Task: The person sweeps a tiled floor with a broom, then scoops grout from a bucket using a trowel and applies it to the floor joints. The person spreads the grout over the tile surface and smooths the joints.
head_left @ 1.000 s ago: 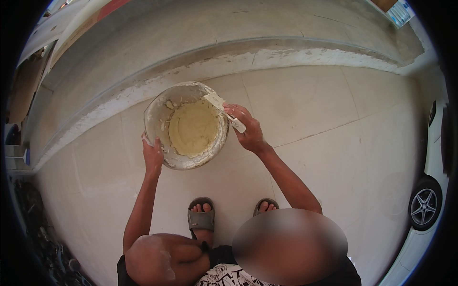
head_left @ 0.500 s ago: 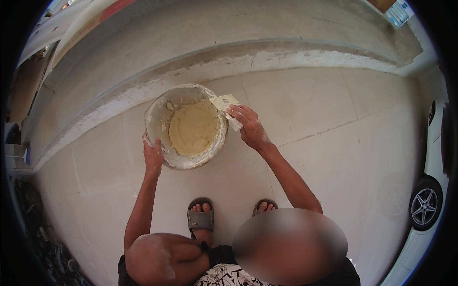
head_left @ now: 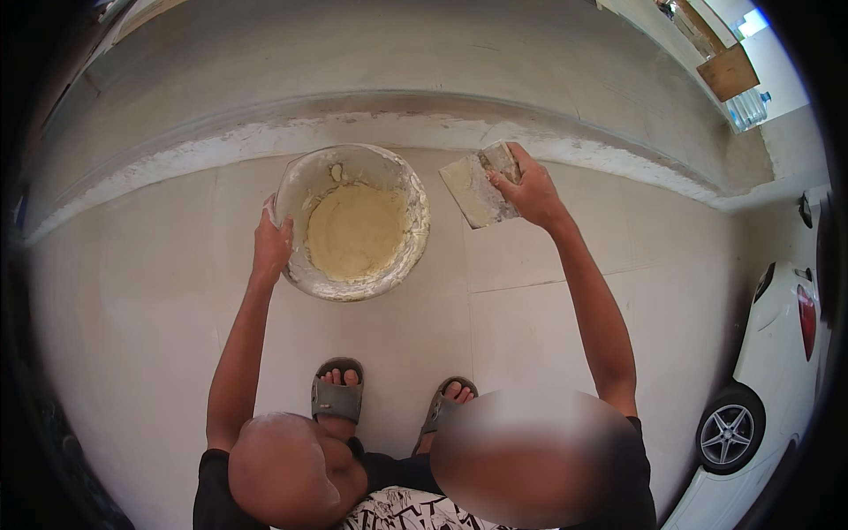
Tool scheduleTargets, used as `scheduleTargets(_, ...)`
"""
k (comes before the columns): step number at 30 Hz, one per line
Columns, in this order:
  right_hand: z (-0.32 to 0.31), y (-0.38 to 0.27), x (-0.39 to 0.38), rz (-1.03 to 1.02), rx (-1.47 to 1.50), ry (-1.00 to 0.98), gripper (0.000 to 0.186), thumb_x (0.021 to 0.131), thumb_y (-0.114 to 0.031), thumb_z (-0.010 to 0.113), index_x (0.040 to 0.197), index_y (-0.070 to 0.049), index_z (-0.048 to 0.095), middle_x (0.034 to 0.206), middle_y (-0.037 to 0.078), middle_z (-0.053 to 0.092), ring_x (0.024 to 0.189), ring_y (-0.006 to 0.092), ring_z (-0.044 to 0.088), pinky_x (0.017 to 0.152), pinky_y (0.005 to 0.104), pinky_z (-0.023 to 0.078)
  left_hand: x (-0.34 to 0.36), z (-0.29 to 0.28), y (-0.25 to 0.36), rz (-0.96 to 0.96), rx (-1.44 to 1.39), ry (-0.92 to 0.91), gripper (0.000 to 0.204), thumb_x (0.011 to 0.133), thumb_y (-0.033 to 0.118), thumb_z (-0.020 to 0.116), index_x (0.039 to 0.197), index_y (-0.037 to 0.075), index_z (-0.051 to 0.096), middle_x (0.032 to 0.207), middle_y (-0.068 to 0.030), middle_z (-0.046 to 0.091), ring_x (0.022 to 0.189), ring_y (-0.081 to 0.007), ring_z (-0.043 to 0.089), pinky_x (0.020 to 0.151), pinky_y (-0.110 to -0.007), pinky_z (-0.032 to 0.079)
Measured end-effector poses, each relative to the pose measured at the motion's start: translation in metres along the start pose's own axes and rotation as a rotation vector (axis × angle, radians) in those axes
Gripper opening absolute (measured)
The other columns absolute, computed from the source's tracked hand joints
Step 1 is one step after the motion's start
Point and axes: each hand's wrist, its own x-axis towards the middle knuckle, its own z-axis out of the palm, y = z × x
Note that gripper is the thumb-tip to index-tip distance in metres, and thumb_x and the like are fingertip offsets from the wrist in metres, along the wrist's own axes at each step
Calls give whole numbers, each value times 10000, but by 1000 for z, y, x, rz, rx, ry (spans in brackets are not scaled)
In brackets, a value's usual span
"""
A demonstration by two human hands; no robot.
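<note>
one metal mixing bowl (head_left: 353, 221), containing one batch of pale yellowish paste (head_left: 356, 231). one flat putty scraper (head_left: 481, 185). two bare hands: one left hand (head_left: 271, 249), one right hand (head_left: 530, 190). two grey sandals, one left sandal (head_left: 336, 399) and one right sandal (head_left: 449, 402). one white car (head_left: 777, 371), with one wheel (head_left: 730, 430) visible. one cardboard box (head_left: 730, 72).

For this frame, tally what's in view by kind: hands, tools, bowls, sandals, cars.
Hands: 2, the left hand on the rim of the bowl, the right hand holding the trowel
Trowels: 1, the flat trowel smeared with pale paste
Bowls: 1, the metal bowl with yellowish paste
Sandals: 2, left sandal, right sandal
Cars: 1, white car
Total: 7
</note>
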Motion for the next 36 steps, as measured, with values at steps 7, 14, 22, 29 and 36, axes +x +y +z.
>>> scheduleTargets(7,-6,-30,70,-13,-80,-364,473,852,-281,690,1226,-30,546,1061,118,639,969,197,592,863,328,461,4,7,-19,103,-59,108,498,925,116,515,1393,25,372,1230,-260,574,1135,-393,567,961,-421,440)
scheduleTargets(14,12,-32,88,-31,-187,-531,482,852,-288,705,1236,-39,554,1056,92,638,957,168,570,862,311,449,5,7,-9,50,-154,66,486,904,102,525,1368,17,406,1214,-271,577,1146,-402,554,966,-419,428)
scheduleTargets(22,33,-45,50,70,-209,-550,424,855,-267,696,1184,-32,572,1002,100,645,903,173,577,836,322,455,11,8,-13,10,-154,73,478,912,106,530,1372,33,424,1228,-233,586,1143,-319,576,974,-369,421)
scheduleTargets(29,53,-71,16,110,-359,-509,414,831,-273,669,1144,-26,559,1027,201,644,955,355,612,830,435,472,7,9,-2,-5,-158,78,477,913,102,524,1374,32,420,1215,-231,596,1133,-327,585,968,-375,428)
scheduleTargets(36,67,-126,-3,81,-503,-360,377,861,-236,666,1144,-33,521,921,223,662,869,397,630,757,445,471,5,8,-8,21,-179,97,472,911,100,526,1368,39,426,1214,-236,593,1138,-348,576,963,-386,431)
